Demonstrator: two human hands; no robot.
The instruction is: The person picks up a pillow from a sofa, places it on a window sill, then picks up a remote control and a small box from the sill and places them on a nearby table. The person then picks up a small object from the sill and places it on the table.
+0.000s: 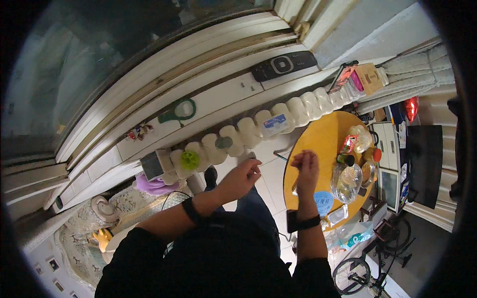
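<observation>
My left hand [242, 176] hangs in mid-air with bent fingers, just below a row of white wavy-topped packs [247, 130] along the window ledge. It holds nothing that I can see. Over the near end of the yellow oval table [302, 145] is my right hand [306, 164], its fingers bent and somewhat blurred, with nothing visible in it. Both wrists wear black bands. On the white row lie a bright green spiky ball [189, 160], a grey-green round object [223, 142] and a small blue-and-white packet [275, 123].
The windowsill holds a dark green-rimmed magnifier-like object [179, 113], a black panel-like device [284, 66] and small figurines [140, 132]. Clear plastic containers [346, 180] and a red-lidded jar [373, 154] stand on the table. A bicycle [357, 273] is at lower right, a patterned sofa [84, 238] at lower left.
</observation>
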